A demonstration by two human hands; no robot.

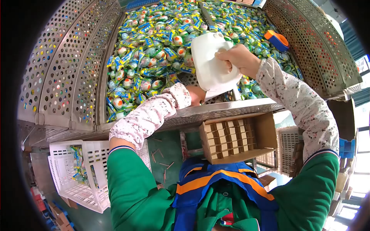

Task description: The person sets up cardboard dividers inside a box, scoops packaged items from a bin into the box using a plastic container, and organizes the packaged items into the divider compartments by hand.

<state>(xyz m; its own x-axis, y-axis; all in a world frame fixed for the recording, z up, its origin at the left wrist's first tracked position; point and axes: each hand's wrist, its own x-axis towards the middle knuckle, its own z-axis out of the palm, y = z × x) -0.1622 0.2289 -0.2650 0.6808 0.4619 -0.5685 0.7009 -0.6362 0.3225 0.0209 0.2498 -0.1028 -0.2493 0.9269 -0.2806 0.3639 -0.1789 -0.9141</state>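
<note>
My right hand [239,60] is closed round the handle of a white plastic jug [206,57]. The jug is tilted over the front of a metal trough [216,109] filled with wrapped round candies [150,57] in green, yellow and blue wrappers. My left hand [196,95] is low beside the jug's lower edge, close to the trough's front rim. Its fingers are mostly hidden, so I cannot tell whether they grip anything. Below the rim stands a cardboard box [266,133] with divided compartments inside.
Perforated metal panels [58,57] flank the trough on both sides. A roll of orange and blue tape [276,40] lies on the candies at right. At lower left, a white plastic crate [63,154] holds some wrapped candies. Thin sticks are scattered on the green floor [169,144].
</note>
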